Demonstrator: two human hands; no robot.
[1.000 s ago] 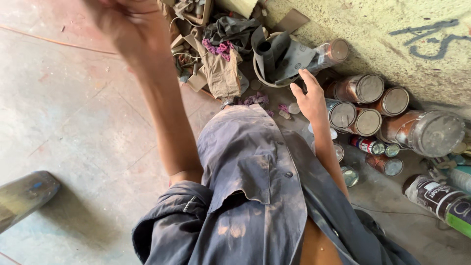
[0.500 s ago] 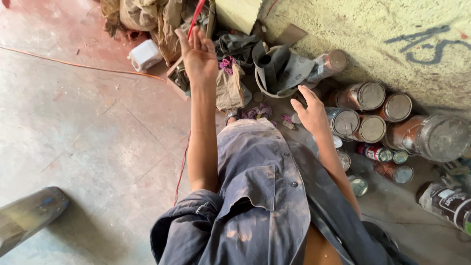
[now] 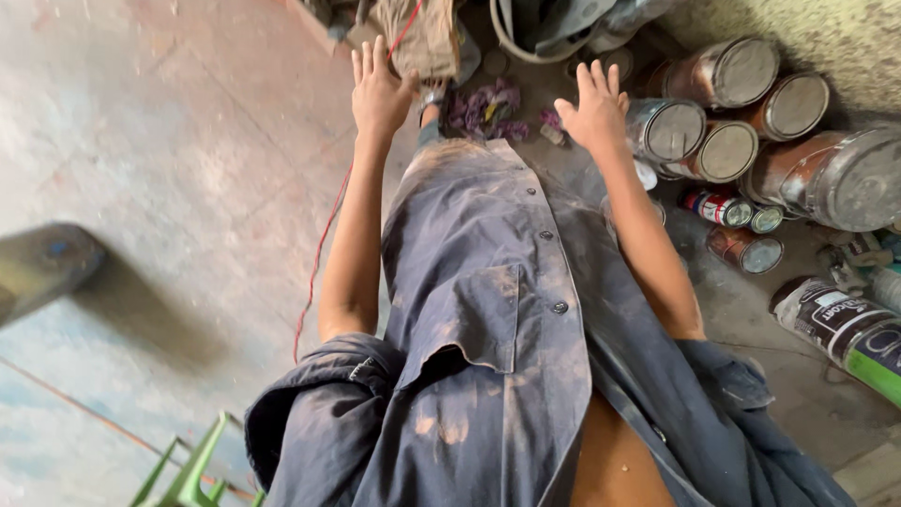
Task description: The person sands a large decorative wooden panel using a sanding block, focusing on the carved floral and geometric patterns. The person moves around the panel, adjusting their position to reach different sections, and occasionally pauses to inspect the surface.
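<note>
Head view: left hand (image 3: 378, 92) spread flat, empty, fingertips touching tan bag (image 3: 424, 38). Right hand (image 3: 593, 108) splayed, empty, cans (image 3: 668, 130) just beside fingers. Bag looks soft, light, probably cloth; best pinched at lower edge nearest fingertips.

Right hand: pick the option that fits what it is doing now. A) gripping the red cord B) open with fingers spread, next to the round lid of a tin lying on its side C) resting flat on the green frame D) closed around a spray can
B: the right hand is open, fingers spread and empty, beside the tin lying with its round lid facing up.
</note>
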